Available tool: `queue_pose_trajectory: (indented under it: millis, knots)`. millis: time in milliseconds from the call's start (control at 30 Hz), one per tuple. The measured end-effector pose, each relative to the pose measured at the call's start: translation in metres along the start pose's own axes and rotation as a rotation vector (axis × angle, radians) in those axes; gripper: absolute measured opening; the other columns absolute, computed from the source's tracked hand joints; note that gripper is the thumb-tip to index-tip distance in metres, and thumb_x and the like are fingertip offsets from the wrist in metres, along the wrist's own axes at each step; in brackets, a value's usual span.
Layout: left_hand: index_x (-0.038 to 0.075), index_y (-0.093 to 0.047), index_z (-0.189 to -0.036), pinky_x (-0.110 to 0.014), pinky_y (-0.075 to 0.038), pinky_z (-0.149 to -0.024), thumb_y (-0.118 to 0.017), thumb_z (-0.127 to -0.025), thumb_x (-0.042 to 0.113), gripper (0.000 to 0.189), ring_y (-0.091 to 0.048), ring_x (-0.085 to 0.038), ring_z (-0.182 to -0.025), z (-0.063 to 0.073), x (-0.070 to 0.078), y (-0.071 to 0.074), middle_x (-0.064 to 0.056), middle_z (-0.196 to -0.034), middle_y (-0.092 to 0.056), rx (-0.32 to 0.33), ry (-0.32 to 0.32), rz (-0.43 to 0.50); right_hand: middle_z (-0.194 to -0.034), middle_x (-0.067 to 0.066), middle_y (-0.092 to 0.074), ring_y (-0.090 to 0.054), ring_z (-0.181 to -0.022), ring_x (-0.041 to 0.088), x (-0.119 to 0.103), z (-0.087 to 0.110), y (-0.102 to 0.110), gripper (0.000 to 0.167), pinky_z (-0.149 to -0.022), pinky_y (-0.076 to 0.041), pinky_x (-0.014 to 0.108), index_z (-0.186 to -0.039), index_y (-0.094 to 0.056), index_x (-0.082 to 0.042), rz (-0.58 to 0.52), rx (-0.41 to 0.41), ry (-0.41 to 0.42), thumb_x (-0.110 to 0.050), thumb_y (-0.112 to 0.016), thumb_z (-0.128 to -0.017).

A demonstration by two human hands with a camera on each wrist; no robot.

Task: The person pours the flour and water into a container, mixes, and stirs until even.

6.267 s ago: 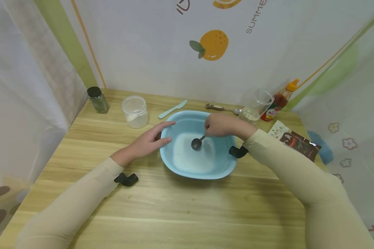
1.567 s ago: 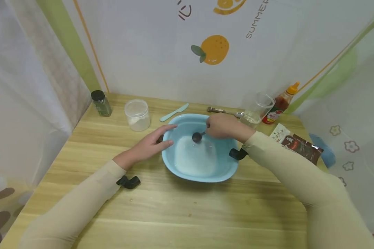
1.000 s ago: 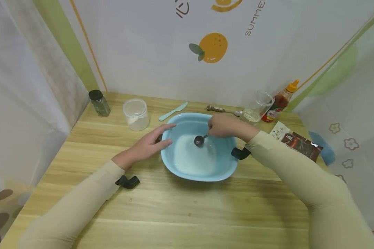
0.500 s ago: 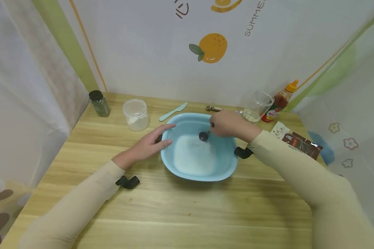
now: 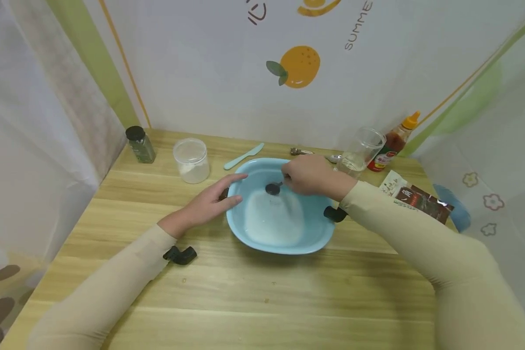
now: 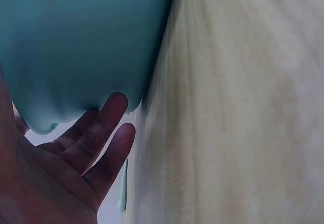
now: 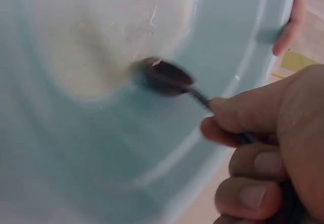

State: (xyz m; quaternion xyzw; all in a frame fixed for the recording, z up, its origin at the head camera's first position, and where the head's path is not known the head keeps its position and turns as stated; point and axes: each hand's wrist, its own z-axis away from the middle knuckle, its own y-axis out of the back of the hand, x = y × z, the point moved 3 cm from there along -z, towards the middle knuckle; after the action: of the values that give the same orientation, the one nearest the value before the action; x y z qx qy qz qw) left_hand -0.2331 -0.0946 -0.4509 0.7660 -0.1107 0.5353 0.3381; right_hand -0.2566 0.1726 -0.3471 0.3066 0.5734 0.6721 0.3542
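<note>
A light-blue plastic basin (image 5: 273, 247) stands on the table with whitish liquid (image 5: 273, 226) in its bottom. My left hand (image 5: 203, 203) is at its left side: thumb and index finger reach over the rim, while in the left wrist view the other fingers (image 6: 104, 130) lie fairly straight along the outer wall. From the right, my right hand (image 5: 308, 176) grips the handle of a dark round-bowled spoon (image 5: 272, 188), fingers curled round it. The spoon's bowl (image 7: 167, 76) is inside the basin near the far wall, at the liquid's edge, and is blurred in the right wrist view.
A clear jar of white powder (image 5: 191, 163), a green herb jar (image 5: 141, 146) and a pale-blue knife (image 5: 244, 156) stand or lie behind on the left. At the back right are a metal spoon (image 5: 332, 158), a clear cup (image 5: 359, 150), a sauce bottle (image 5: 391, 146) and brown packets (image 5: 422, 200).
The spoon has gone round inside the basin: rightward until half a second ago, then left along the far side, my right hand moving with it. My left hand has stayed at the rim.
</note>
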Motion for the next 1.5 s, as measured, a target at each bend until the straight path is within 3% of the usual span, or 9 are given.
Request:
queue_pose_trajectory:
  millis: [233,467,600,833,900,1067,1167,1333,1500]
  knots:
    - [0.014,-0.043,-0.170,-0.042,-0.061,-0.095,-0.063,-0.113,0.023,0.062,-0.069,-0.024,-0.108,-0.002,0.001,0.003,-0.016,-0.151,-0.061,0.023,-0.002,-0.064,-0.068,-0.001,-0.046,-0.047,-0.063,0.017,0.009,0.024,0.010,0.030,-0.057,-0.038,0.034,-0.076,-0.058,-0.016,0.092,-0.223,-0.040,-0.013,-0.058,-0.106]
    - [0.013,-0.042,-0.171,-0.039,-0.062,-0.094,-0.062,-0.113,0.021,0.062,-0.070,-0.025,-0.110,0.000,0.002,0.003,-0.015,-0.152,-0.059,0.019,0.001,-0.041,-0.076,-0.003,-0.060,-0.053,-0.068,0.014,-0.020,0.024,0.009,0.024,-0.065,-0.045,0.032,-0.082,-0.069,-0.016,-0.108,-0.474,0.170,-0.017,-0.068,-0.105]
    - [0.012,-0.039,-0.172,-0.041,-0.065,-0.097,-0.061,-0.114,0.020,0.062,-0.072,-0.030,-0.119,0.001,0.003,0.001,-0.017,-0.159,-0.055,0.008,0.002,-0.002,-0.083,-0.003,-0.064,-0.055,-0.075,0.013,-0.027,0.008,-0.003,0.021,-0.071,-0.047,0.032,-0.091,-0.074,-0.015,-0.256,-0.441,0.234,-0.023,-0.071,-0.109]
    - [0.010,-0.039,-0.171,-0.041,-0.066,-0.096,-0.062,-0.114,0.020,0.063,-0.071,-0.032,-0.122,-0.001,0.002,-0.002,-0.019,-0.162,-0.053,0.003,-0.007,0.004,-0.082,0.000,-0.066,-0.058,-0.072,0.016,0.003,0.001,-0.007,0.023,-0.066,-0.049,0.033,-0.093,-0.076,-0.011,-0.254,-0.242,0.051,-0.023,-0.066,-0.110]
    - [0.010,-0.040,-0.171,-0.041,-0.065,-0.098,-0.063,-0.113,0.019,0.063,-0.071,-0.031,-0.124,-0.002,0.001,-0.001,-0.018,-0.164,-0.051,0.008,-0.005,-0.003,-0.080,0.000,-0.066,-0.057,-0.070,0.016,0.009,0.006,-0.003,0.023,-0.064,-0.048,0.033,-0.092,-0.077,-0.009,-0.228,-0.258,0.028,-0.022,-0.066,-0.108]
    - [0.010,-0.040,-0.171,-0.042,-0.063,-0.101,-0.062,-0.114,0.018,0.062,-0.069,-0.034,-0.129,0.001,-0.002,0.000,-0.017,-0.170,-0.045,0.015,-0.009,-0.001,-0.082,-0.002,-0.066,-0.056,-0.076,0.016,-0.003,0.008,-0.005,0.022,-0.070,-0.047,0.034,-0.094,-0.078,-0.011,-0.263,-0.361,0.115,-0.024,-0.069,-0.109]
    - [0.010,-0.039,-0.172,-0.042,-0.065,-0.099,-0.062,-0.114,0.017,0.063,-0.070,-0.036,-0.127,0.002,-0.002,-0.001,-0.019,-0.167,-0.048,0.013,-0.010,0.016,-0.084,-0.001,-0.066,-0.057,-0.077,0.016,-0.007,0.001,-0.010,0.023,-0.071,-0.048,0.034,-0.095,-0.077,-0.011,-0.308,-0.322,0.120,-0.025,-0.068,-0.110]
    - [0.011,-0.039,-0.172,-0.040,-0.066,-0.095,-0.062,-0.114,0.018,0.063,-0.072,-0.034,-0.122,0.001,-0.002,-0.002,-0.020,-0.161,-0.052,0.004,-0.001,0.021,-0.077,0.000,-0.062,-0.054,-0.069,0.016,0.012,0.003,-0.001,0.023,-0.063,-0.045,0.032,-0.088,-0.075,-0.009,-0.230,-0.261,-0.002,-0.019,-0.064,-0.106]
    - [0.012,-0.040,-0.171,-0.042,-0.065,-0.097,-0.062,-0.114,0.019,0.062,-0.072,-0.031,-0.120,0.001,0.001,0.001,-0.018,-0.159,-0.055,0.013,0.005,0.000,-0.075,-0.001,-0.062,-0.052,-0.068,0.014,0.014,0.016,0.003,0.020,-0.064,-0.044,0.031,-0.085,-0.075,-0.011,-0.188,-0.445,0.037,-0.016,-0.069,-0.103]
